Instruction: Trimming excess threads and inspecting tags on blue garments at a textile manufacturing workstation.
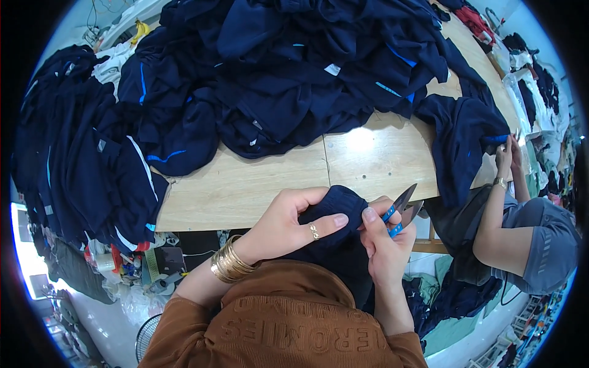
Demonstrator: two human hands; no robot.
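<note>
My left hand [282, 222], with gold bangles at the wrist and a ring, is closed on a navy garment [338, 202]. Its thumb lies across the gathered, elastic-looking edge. From the other side, my right hand [388, 245] pinches the same edge between thumb and forefinger. That hand also holds a pair of thread snips [403, 199] with blue handles. The blades stand apart and point up and away to the right, off the cloth. Below my hands the rest of the garment hangs in front of my brown top, partly hidden.
A large pile of navy garments [270, 92] covers the far part of the wooden table [245, 184]. More navy clothes [67, 153] hang over its left end. At the right, a co-worker [521, 239] handles a navy garment [457, 141]. Cloth [454, 300] lies on the floor below.
</note>
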